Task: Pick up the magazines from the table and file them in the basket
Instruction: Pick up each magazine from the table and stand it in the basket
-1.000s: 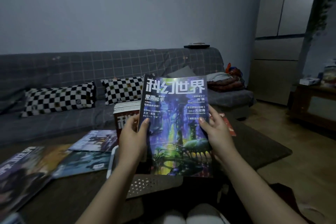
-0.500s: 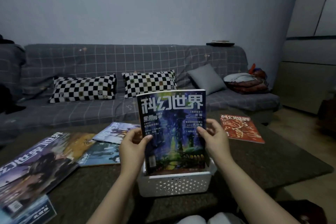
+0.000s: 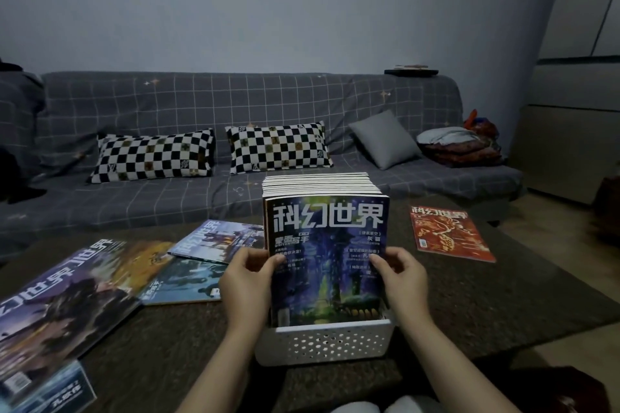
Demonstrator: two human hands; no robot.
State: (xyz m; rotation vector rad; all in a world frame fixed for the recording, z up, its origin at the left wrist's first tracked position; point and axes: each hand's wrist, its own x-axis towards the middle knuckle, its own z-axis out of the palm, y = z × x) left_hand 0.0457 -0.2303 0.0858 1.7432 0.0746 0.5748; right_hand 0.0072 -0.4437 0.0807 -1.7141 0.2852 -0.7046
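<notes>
My left hand [image 3: 246, 282] and right hand [image 3: 404, 278] pinched the blue magazine [image 3: 327, 261] upright in the basket [image 3: 323, 342]; easing it straight down seemed best.

The blue magazine [image 3: 327, 261] has a glossy paper cover. The basket [image 3: 327, 342] is white plastic, matt, pierced with small holes. A coarse, dark woven cloth covers the tabletop [image 3: 503, 295]. The sofa [image 3: 201, 104] wears soft checked fabric; its pillows [image 3: 278, 147] are cloth too.

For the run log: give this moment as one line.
both hands grip blue magazine | upright in white basket | magazines left on table
</notes>
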